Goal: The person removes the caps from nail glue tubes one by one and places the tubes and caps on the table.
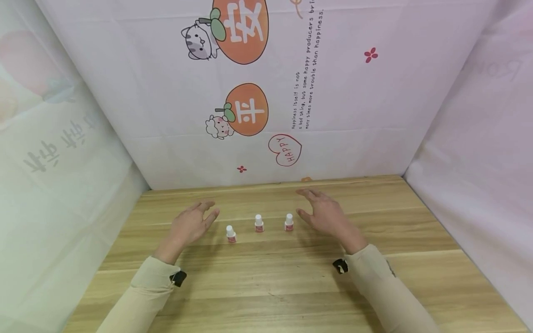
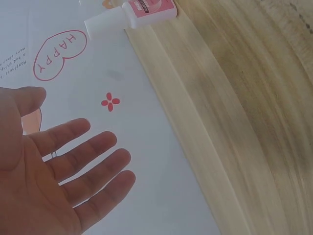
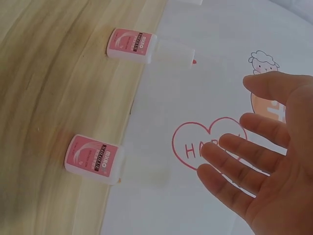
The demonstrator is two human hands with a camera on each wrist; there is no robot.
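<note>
Three small white bottles with pink labels stand upright on the wooden table: the left nail glue bottle (image 1: 231, 234), the middle nail glue bottle (image 1: 259, 224) and the right nail glue bottle (image 1: 289, 223). "Nail glue" is legible on the labels in the right wrist view, where one bottle (image 3: 94, 159) appears nearest. To the left of the row, my left hand (image 1: 191, 224) hovers with fingers extended, holding nothing. My right hand (image 1: 326, 215) is held to the right of the row, its fingers also loosely straight. Neither hand touches a bottle.
Behind the table (image 1: 275, 282) rises a white printed cloth (image 1: 345, 115) with orange fruit drawings and a heart. More white cloth hangs along the left side (image 1: 62, 194) and the right side (image 1: 466, 152).
</note>
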